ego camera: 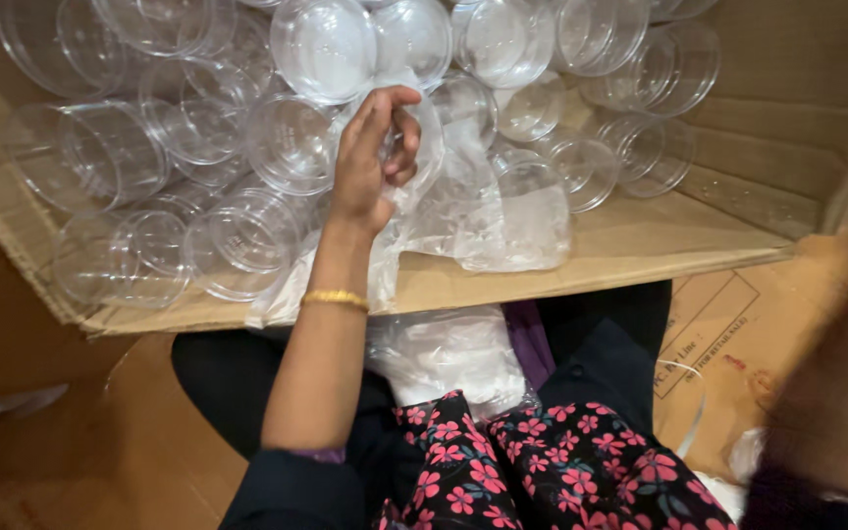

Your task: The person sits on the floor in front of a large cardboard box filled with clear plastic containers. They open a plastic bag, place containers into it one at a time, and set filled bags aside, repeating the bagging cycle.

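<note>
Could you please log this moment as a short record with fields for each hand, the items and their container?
Left hand: reaching into the box, fingers curled on a clear plastic bag
Right hand: blurred at the right edge, hold unclear
Items: clear plastic cups, many, lying on their sides
Container: cardboard box, open
Wrist: gold bangle
</note>
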Demonstrator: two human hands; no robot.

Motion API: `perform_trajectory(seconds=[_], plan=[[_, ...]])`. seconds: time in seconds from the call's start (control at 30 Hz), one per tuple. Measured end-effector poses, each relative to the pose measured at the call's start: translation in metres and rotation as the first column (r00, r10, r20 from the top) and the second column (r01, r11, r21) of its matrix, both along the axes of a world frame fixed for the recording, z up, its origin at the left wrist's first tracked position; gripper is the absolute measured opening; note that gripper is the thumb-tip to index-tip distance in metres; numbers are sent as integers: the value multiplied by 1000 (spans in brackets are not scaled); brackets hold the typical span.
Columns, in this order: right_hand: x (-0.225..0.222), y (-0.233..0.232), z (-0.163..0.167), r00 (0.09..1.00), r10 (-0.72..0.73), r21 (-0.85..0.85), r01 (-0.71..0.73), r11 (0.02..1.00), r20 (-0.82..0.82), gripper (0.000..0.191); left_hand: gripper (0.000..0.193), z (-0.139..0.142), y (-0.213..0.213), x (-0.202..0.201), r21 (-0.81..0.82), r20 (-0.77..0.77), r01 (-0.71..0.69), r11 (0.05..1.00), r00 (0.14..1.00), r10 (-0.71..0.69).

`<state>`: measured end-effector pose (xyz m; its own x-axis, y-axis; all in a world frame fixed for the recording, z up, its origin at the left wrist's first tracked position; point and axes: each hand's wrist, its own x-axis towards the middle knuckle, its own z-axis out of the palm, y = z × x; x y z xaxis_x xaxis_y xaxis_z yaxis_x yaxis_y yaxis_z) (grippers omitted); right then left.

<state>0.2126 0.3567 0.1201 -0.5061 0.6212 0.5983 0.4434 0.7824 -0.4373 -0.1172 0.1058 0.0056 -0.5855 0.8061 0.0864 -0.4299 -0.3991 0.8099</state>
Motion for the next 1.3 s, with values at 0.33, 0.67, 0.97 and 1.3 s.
perform_trajectory(seconds=[0.33,0.67,0.97,1.3], plan=[[-172,-201,-167,745,667,-767,-431,475,-6,28,44,84,-156,-30,-143,-354,14,990,933,-64],[-173,-178,-87,590,663,-501,-790,355,-461,16,80,22,-263,28,-577,86,442,687,869,-487],[-164,-255,-35,-219,975,-320,-922,-219,-35,27,42,12,-181,18,-360,-238,-25,933,969,-65],[-208,-212,-60,457,847,-719,-681,137,-272,35,31,6,-190,33,-373,-314,-104,922,949,-20]])
